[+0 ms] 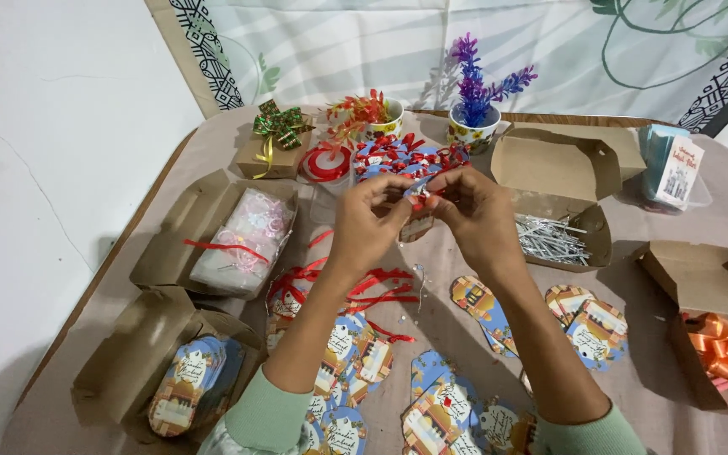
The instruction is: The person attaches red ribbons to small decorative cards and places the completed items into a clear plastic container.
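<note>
Here both hands, left hand [366, 221] and right hand [468, 211], pinch one gift tag [417, 224] above the table [617, 253]; an open box [559, 187] holds silver ties [551, 238], another box [149, 358] holds tags.

A table [212, 147] draped in a pale mauve cloth [701, 181], its wooden edge showing, stands against a plain white wall [52, 118], with a light curtain [398, 42] printed with leaves and black geometric borders hanging behind under soft, even light
</note>
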